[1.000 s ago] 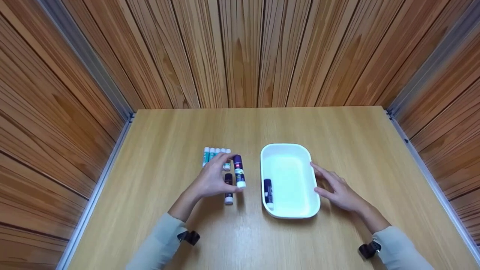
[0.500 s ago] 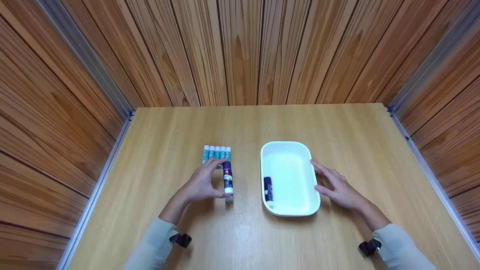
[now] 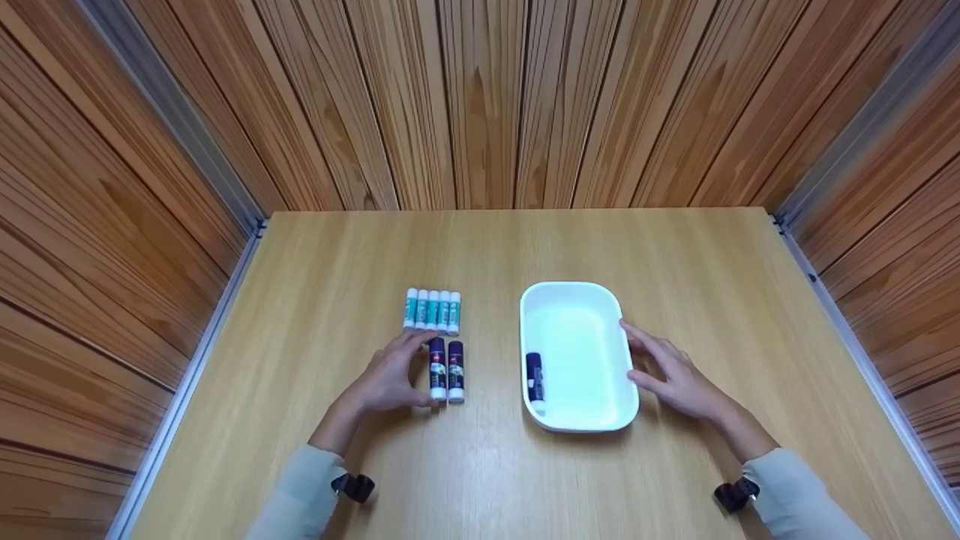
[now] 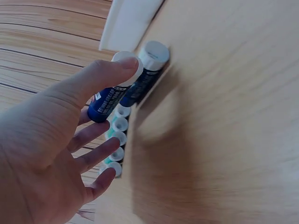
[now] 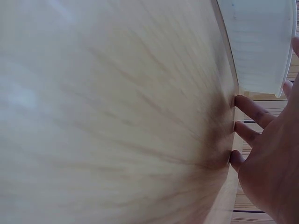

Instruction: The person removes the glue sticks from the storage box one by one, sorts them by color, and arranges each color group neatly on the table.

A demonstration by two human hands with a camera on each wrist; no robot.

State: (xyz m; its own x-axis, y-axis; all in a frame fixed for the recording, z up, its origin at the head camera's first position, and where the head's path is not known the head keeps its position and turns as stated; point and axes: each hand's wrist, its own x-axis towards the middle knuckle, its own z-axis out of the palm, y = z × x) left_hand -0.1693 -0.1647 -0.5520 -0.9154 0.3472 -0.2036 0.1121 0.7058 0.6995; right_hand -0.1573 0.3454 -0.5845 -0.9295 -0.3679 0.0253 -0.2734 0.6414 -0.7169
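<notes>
My left hand [image 3: 382, 381] pinches a dark purple glue stick [image 3: 437, 367] with a white end between thumb and index finger. In the left wrist view the thumb presses on the white end of that glue stick [image 4: 106, 101], and the other fingers are spread. Right beside it lies a matching glue stick [image 3: 456, 373]. To the right stands a white plastic tub [image 3: 589, 337] with another dark glue stick [image 3: 534, 377] along its left wall. My right hand [image 3: 675, 381] touches the tub's right side with thumb and index finger; in the right wrist view other fingertips [image 5: 239, 100] rest on the table.
Several smaller teal-and-white sticks [image 3: 433, 310] lie in a tight row just beyond the left hand. The wooden table [image 3: 337, 277] is bounded by wood-panelled walls [image 3: 495, 105] at the back and sides, with metal posts at the corners.
The left hand has carried the glue stick leftward and lowered it, passing over the one on the table to that one's left side. The right hand has stayed at the tub.
</notes>
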